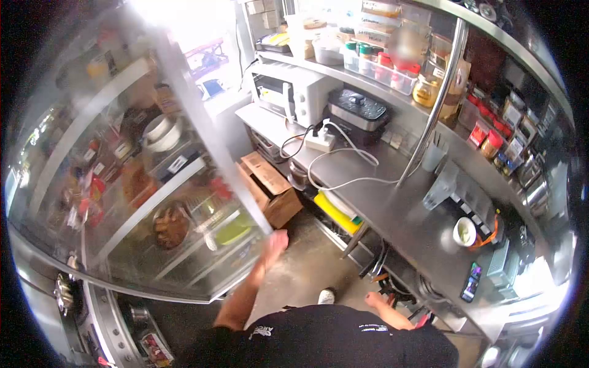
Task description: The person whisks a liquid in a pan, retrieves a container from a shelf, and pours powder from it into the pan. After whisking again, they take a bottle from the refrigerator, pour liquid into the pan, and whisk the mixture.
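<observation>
My left hand [274,246] is at the lower right edge of the glass-fronted fridge door [215,153], its fingers blurred and pointing up along the metal frame. Behind the glass, shelves bear a white bowl [162,134], a brown food item [171,227] and a green one [234,232]. Low beside my body, below the steel counter [392,214], is my right hand [375,299], its fingers curled and too small to read clearly. Nothing can be made out in it.
On the counter stand a white microwave [288,92], a black grill [359,109], a power strip [320,142], a bowl [464,232] and a phone [471,282]. A cardboard box [270,190] is on the floor. Spice jars [392,67] line the shelf.
</observation>
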Demonstrator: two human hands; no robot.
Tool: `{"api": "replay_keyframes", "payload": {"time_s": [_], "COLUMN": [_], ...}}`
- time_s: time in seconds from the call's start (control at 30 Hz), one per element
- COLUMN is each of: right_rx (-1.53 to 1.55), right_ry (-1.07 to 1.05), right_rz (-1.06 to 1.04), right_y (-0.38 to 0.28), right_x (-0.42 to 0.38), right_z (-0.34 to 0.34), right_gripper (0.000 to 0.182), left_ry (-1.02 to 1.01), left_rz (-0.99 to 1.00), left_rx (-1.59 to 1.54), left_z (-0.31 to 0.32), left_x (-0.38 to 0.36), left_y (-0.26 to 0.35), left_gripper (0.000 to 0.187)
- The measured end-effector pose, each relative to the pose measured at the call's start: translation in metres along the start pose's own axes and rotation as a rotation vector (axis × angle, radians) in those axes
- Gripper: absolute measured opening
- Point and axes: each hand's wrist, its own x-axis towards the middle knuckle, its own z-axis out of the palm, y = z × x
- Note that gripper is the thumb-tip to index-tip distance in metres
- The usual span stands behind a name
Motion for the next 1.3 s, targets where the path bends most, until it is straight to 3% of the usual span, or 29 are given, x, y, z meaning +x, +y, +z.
{"api": "replay_keyframes", "payload": {"time_s": [0.03,0.07,0.1,0.13,0.17,0.2,0.23,0.27,0.3,0.37,0.47,0.5,0.57,0.6,0.67,0.77,0.8,1.03,1.1,1.17,1.27,1.3], "right_rx": [0.024,0.051,-0.202,-0.158,-0.105,-0.040,0.023,0.083,0.126,0.195,0.285,0.302,0.340,0.358,0.385,0.411,0.416,0.420,0.417,0.413,0.394,0.385], "right_ry": [0.097,0.192,0.246,0.228,0.198,0.164,0.141,0.120,0.110,0.105,0.131,0.138,0.148,0.156,0.163,0.169,0.168,0.153,0.151,0.143,0.128,0.123], "right_rz": [-0.003,-0.004,-0.147,-0.109,-0.053,0.012,0.075,0.132,0.174,0.239,0.298,0.310,0.332,0.341,0.359,0.377,0.379,0.388,0.387,0.377,0.352,0.342], "right_y": [0.013,0.028,0.076,0.088,0.093,0.093,0.088,0.080,0.073,0.055,0.027,0.018,0.002,-0.004,-0.014,-0.024,-0.027,-0.035,-0.034,-0.034,-0.031,-0.030], "right_x": [-0.003,-0.010,0.021,0.016,0.016,0.015,0.014,0.013,0.016,0.022,0.037,0.040,0.048,0.053,0.060,0.070,0.072,0.086,0.089,0.090,0.094,0.095], "right_z": [-0.007,-0.002,0.032,0.039,0.038,0.037,0.030,0.024,0.019,0.013,-0.005,-0.011,-0.024,-0.030,-0.040,-0.051,-0.054,-0.071,-0.075,-0.078,-0.085,-0.088], "right_gripper": [0.025,0.025,0.035,0.035,0.035,0.035,0.035,0.035,0.035,0.035,0.036,0.036,0.036,0.036,0.036,0.036,0.036,0.037,0.037,0.037,0.037,0.037], "left_ry": [-0.155,0.166,0.293,0.434,0.454,0.434,0.475,0.496,0.618,0.499,0.696,0.663,0.747,0.736,0.737,0.643,0.613,0.618,0.787,0.754,0.515,0.428], "left_rz": [0.138,-0.102,0.306,0.430,0.509,0.387,0.639,0.665,0.812,0.922,0.738,0.686,0.732,0.741,0.527,0.486,0.565,0.491,0.669,0.746,0.831,0.777], "left_rx": [-0.950,-0.794,-0.259,0.108,-0.125,-0.162,-0.109,-0.317,-0.163,-0.304,0.024,-0.043,0.162,0.156,0.255,0.213,0.176,0.176,0.039,-0.181,-0.495,-0.570], "left_z": [-0.005,-0.005,-0.017,-0.035,-0.044,-0.062,-0.078,-0.087,-0.104,-0.139,-0.156,-0.156,-0.165,-0.167,-0.170,-0.173,-0.174,-0.177,-0.183,-0.201,-0.215,-0.214], "left_x": [0.080,0.129,0.185,0.232,0.273,0.337,0.379,0.423,0.467,0.561,0.575,0.586,0.632,0.647,0.666,0.679,0.692,0.696,0.699,0.690,0.628,0.599], "left_y": [0.018,0.137,0.174,0.227,0.270,0.284,0.316,0.343,0.362,0.383,0.444,0.456,0.460,0.458,0.455,0.450,0.443,0.443,0.444,0.445,0.444,0.439], "left_gripper": [0.024,0.018,0.023,0.033,0.043,0.048,0.058,0.065,0.071,0.079,0.100,0.106,0.111,0.111,0.118,0.125,0.123,0.105,0.093,0.088,0.079,0.077]}}
